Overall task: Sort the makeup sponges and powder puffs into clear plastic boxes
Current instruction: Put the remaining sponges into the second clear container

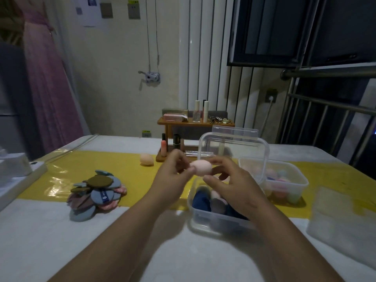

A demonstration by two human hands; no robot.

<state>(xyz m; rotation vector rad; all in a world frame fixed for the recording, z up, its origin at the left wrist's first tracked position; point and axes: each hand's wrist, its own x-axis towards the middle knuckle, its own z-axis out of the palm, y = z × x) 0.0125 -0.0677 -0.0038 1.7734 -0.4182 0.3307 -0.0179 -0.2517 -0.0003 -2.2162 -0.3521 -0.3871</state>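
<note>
A pale pink egg-shaped makeup sponge [202, 167] is held in the air between both hands. My left hand [175, 176] pinches its left end and my right hand [230, 180] pinches its right end. Below them stands a clear plastic box [200, 222] with dark blue and pink puffs inside, its lid [234, 147] raised behind. A second clear box [293, 184] to the right holds pastel sponges. An orange sponge [146, 159] lies on the yellow strip. A pile of flat powder puffs [95, 192] in blue, brown and pink sits at the left.
A small wooden shelf [195, 124] with cosmetics stands at the table's far side. A white device [18, 169] sits at the left edge. A clear plastic sheet [341, 218] lies at the right. A metal railing runs along the right side.
</note>
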